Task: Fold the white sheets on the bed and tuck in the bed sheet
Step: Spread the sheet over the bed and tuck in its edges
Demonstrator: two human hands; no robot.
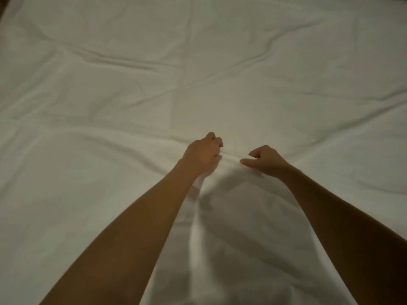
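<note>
From the head camera I count two bare forearms, two hands and one expanse of white sheet [136, 89] that fills nearly the whole view; whether it is a single layer or several lying on each other I cannot tell in this dim light.

My left hand [203, 154] sits just left of centre, fingers curled down with the knuckles up, and it gathers a small ridge of the cloth between thumb and fingers. My right hand [265, 160] is just beside it, apart by a narrow gap, fingers curled in and thumb stretched toward the left hand; it looks to be pinching the same ridge, though the contact is partly shadowed.

From that ridge [231, 155] one raised fold [198, 219] runs down toward me between the forearms. Long shallow creases cross the sheet farther off, several of them, too soft to count fairly.

Both arms are cut off at the bottom edge, so elbows and sleeves are out of sight. The sheet runs past the left, right and lower borders, so its edges there are hidden. Small dark slivers show in the two upper corners, too little to identify.
</note>
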